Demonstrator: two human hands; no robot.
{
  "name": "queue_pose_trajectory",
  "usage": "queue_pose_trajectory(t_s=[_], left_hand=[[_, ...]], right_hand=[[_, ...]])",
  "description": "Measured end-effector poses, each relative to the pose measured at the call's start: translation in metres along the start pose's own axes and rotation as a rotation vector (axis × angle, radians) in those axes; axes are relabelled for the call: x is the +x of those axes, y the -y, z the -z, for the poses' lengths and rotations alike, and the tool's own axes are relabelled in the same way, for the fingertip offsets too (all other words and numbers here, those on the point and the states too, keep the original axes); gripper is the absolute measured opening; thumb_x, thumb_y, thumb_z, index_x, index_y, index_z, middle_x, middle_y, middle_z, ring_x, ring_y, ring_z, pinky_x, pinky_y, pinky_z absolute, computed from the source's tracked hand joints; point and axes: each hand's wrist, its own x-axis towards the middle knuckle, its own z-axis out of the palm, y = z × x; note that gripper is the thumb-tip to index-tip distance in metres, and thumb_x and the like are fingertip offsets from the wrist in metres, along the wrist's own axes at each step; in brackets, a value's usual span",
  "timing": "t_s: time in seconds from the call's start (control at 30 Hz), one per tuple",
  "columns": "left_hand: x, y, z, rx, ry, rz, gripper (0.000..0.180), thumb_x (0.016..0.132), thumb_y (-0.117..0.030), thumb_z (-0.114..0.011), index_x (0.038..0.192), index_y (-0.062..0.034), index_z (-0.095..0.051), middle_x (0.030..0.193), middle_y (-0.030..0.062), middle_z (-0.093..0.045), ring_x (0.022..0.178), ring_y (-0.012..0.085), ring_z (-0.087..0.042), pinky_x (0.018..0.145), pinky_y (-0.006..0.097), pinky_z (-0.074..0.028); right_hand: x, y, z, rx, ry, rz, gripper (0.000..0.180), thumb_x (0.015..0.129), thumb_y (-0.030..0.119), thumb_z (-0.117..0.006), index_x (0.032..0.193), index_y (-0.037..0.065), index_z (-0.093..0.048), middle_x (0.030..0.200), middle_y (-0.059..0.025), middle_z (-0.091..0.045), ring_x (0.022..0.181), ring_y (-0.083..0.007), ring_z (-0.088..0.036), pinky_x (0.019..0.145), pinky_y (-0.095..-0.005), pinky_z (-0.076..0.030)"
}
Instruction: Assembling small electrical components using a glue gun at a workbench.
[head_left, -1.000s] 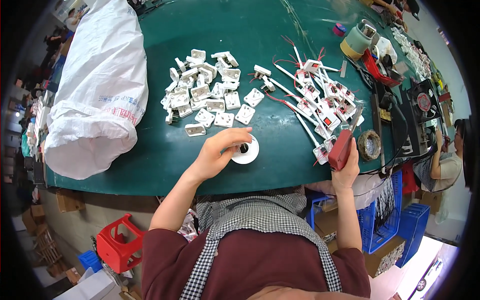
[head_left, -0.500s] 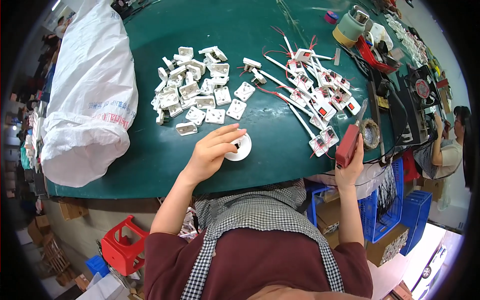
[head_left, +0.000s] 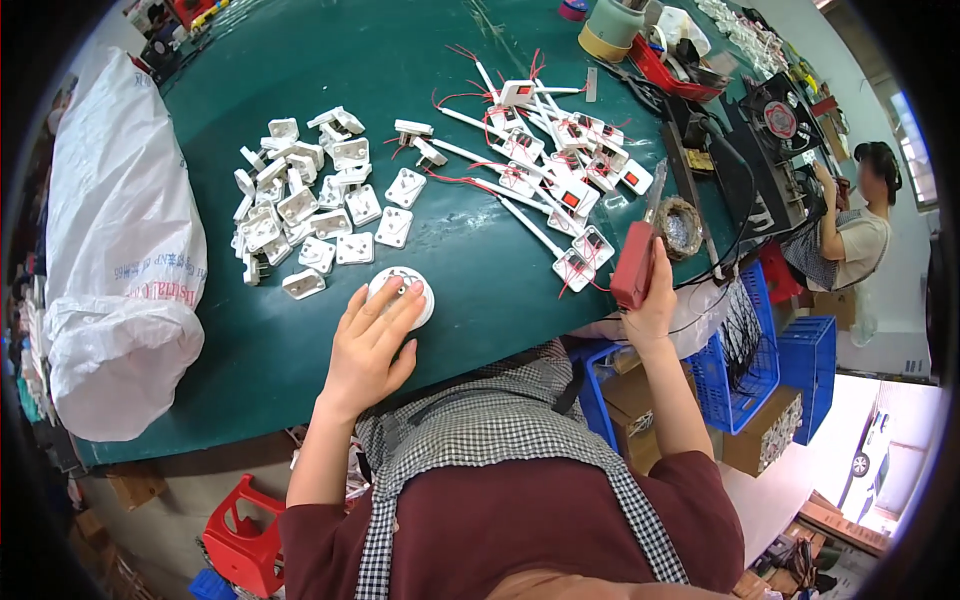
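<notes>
My left hand (head_left: pixel 372 350) lies over a white round disc (head_left: pixel 424 306) near the front edge of the table. Its fingers are stretched out and rest on the disc's top, partly hiding the middle. In my right hand (head_left: pixel 652 308) is a red soldering gun (head_left: pixel 634 268), its long metal tip pointing away from me. Just right of the tool lies a ring-shaped holder (head_left: pixel 682 228) with amber stuff inside. Beyond my left hand is a loose heap of white plug housings (head_left: pixel 298 205). White switch pieces with red wires and stems (head_left: pixel 572 195) are piled left of the soldering gun.
A large white woven sack (head_left: pixel 125 260) covers the left of the green table (head_left: pixel 300 350). At the far right stand a pale green jar (head_left: pixel 612 28) and a red tray (head_left: pixel 672 75). Blue crates (head_left: pixel 735 350) and a red stool (head_left: pixel 245 540) stand below. Another person (head_left: pixel 860 235) is at the right.
The view has turned, so the table's things sit further left. My left fingers have straightened and spread over the disc. The soldering gun stays in my right hand.
</notes>
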Motion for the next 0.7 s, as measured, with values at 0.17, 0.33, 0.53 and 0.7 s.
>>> queue_pose_trajectory(t_s=[0.17, 0.33, 0.53, 0.7], left_hand=[[-0.009, -0.001, -0.008, -0.291, -0.220, 0.111, 0.048, 0.077, -0.004, -0.061, 0.124, -0.0025, -0.052, 0.132, 0.0139, -0.052, 0.126, 0.0334, -0.045, 0.105, 0.047, -0.031], [-0.018, 0.004, -0.010, -0.256, -0.494, 0.228, 0.034, 0.083, -0.009, -0.057, 0.116, 0.0009, -0.054, 0.124, 0.0179, -0.055, 0.117, 0.0358, -0.050, 0.100, 0.046, -0.036], [-0.026, 0.000, -0.006, -0.281, -0.451, 0.337, 0.035, 0.086, -0.011, -0.055, 0.118, 0.0017, -0.054, 0.125, 0.0177, -0.054, 0.115, 0.0344, -0.050, 0.098, 0.042, -0.038], [-0.009, -0.009, -0.011, -0.237, -0.276, 0.323, 0.053, 0.085, -0.015, -0.060, 0.132, 0.0012, -0.042, 0.138, 0.0194, -0.042, 0.125, 0.0336, -0.043, 0.103, 0.047, -0.031]], right_hand=[[0.015, 0.006, -0.008, -0.073, 0.093, 0.081, 0.086, 0.068, 0.004, -0.075, 0.140, 0.002, -0.030, 0.119, -0.0195, -0.054, 0.101, -0.0353, -0.059, 0.082, -0.0379, -0.050], [0.019, 0.009, -0.013, -0.053, 0.135, 0.167, 0.087, 0.061, 0.004, -0.078, 0.137, 0.004, -0.035, 0.112, -0.0192, -0.056, 0.094, -0.0366, -0.060, 0.075, -0.0396, -0.051], [0.024, 0.012, -0.017, 0.053, 0.030, -0.028, 0.093, 0.069, 0.004, -0.076, 0.145, 0.005, -0.022, 0.110, -0.0154, -0.058, 0.096, -0.0266, -0.061, 0.083, -0.0337, -0.049], [0.018, 0.024, -0.023, 0.003, 0.012, -0.037, 0.092, 0.068, 0.005, -0.077, 0.144, 0.005, -0.024, 0.116, -0.0173, -0.057, 0.099, -0.0296, -0.061, 0.083, -0.0341, -0.050]])
